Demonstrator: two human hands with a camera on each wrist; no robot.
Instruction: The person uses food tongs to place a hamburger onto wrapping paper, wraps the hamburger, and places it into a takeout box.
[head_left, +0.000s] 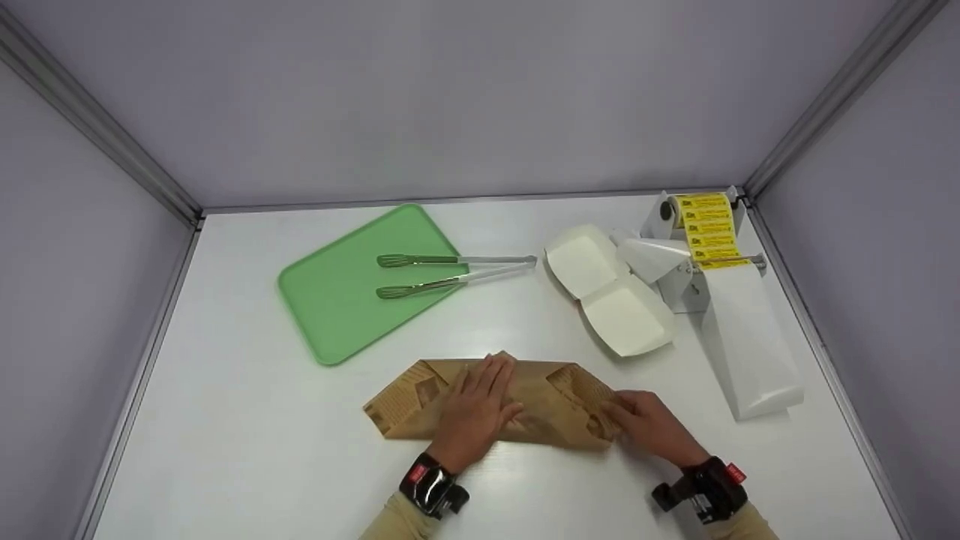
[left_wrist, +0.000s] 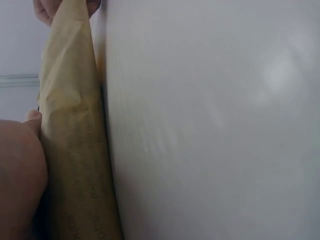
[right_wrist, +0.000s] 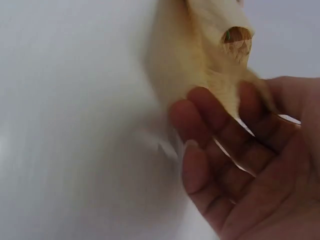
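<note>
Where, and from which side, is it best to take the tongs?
I would take the tongs by both arms near the joined end, from above on the right: there the arms lie close together and extend past the green tray, while the heads spread apart over it.

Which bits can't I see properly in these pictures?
Anything inside the brown paper: head view, the folded paper covers it.
Words on the yellow labels: head view, too small.
Part of the left hand: left wrist view, cut off by the left edge.
The paper's end by the right hand: right wrist view, blurred and partly behind the fingers.
</note>
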